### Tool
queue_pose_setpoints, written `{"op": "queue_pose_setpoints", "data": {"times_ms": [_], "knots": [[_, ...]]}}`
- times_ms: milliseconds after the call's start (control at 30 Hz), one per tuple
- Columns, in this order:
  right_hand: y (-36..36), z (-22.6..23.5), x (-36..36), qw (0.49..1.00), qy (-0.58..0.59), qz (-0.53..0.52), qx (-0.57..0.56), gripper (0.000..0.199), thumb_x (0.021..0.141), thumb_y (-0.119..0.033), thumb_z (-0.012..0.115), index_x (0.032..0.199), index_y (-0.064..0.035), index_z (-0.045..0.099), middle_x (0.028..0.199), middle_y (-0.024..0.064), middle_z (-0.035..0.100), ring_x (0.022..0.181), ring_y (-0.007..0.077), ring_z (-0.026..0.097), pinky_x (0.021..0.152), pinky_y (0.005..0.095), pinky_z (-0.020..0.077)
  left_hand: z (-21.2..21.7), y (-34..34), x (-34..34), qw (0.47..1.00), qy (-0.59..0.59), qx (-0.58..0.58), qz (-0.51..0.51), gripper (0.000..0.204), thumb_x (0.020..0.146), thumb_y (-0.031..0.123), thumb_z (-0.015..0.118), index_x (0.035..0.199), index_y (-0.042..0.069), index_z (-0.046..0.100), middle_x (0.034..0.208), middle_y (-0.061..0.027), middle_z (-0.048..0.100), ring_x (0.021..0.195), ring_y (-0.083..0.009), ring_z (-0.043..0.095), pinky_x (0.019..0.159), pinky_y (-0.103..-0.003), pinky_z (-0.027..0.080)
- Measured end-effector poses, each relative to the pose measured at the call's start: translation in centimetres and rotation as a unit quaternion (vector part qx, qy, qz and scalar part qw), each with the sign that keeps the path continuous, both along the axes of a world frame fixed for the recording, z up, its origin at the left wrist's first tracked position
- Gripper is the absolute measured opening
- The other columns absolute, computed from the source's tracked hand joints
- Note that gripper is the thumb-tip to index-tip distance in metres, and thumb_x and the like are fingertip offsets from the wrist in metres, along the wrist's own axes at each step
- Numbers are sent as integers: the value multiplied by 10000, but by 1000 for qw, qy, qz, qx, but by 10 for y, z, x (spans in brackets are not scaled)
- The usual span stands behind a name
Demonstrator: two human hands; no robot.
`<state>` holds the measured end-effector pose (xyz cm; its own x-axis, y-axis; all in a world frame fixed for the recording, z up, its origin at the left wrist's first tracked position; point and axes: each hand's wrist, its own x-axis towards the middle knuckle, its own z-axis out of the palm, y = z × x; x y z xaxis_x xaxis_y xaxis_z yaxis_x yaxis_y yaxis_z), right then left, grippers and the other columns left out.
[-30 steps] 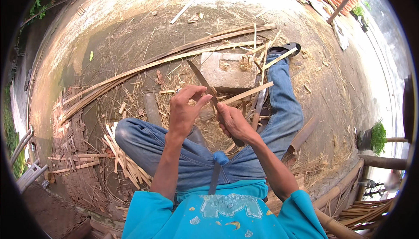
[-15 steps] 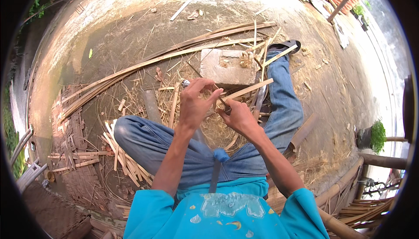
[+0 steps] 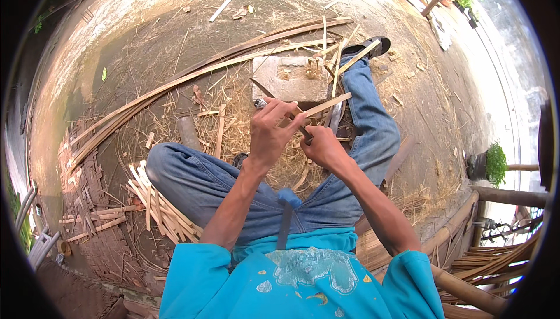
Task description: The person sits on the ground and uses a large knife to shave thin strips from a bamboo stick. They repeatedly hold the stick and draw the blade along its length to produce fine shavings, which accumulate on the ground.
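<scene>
In front of my lap, my left hand (image 3: 272, 131) is closed, thumb and fingers pinching a pale flat bamboo strip (image 3: 329, 104) that slants out to the upper right. My right hand (image 3: 324, 146) is wrapped around the grip end of a narrow dark knife (image 3: 263, 88). Its blade crosses the strip at my left fingers, its tip pointing to the upper left. Part of the blade and the strip's near end are hidden by my fingers. Just beyond my hands lies a pale rectangular block (image 3: 291, 88) with chips on top.
Long split bamboo lengths (image 3: 192, 77) curve across the ground beyond my left leg. A bundle of short strips (image 3: 157, 202) lies beside my left knee. Shavings (image 3: 230, 126) cover the ground between my legs. Bamboo poles (image 3: 466, 290) and a potted plant (image 3: 496, 164) stand at the right.
Both hands and the knife have shifted right and slightly nearer relative to the block, while the strip stays nearly in place. The whole view has also shifted slightly.
</scene>
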<state>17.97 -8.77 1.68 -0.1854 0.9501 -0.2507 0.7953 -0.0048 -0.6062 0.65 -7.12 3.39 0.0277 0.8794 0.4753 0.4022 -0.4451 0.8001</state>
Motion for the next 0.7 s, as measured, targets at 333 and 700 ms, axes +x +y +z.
{"op": "queue_pose_setpoints", "data": {"times_ms": [333,700], "knots": [[3,-7,8,998,-33,-3,-46,200,877,-163,682,952,19,722,902,264,727,927,453,705,818,536,553,-11,-11,27,995,-90,17,33,318,825,60,848,1124,9,755,848,-66,666,716,-157,622,648,-320,518],[2,-15,17,999,17,-9,-39,231,888,-147,702,998,56,707,891,287,726,892,448,722,789,481,575,-25,-5,51,985,-171,-5,32,276,876,92,822,1128,16,741,658,-12,538,569,-80,447,508,-298,389]]}}
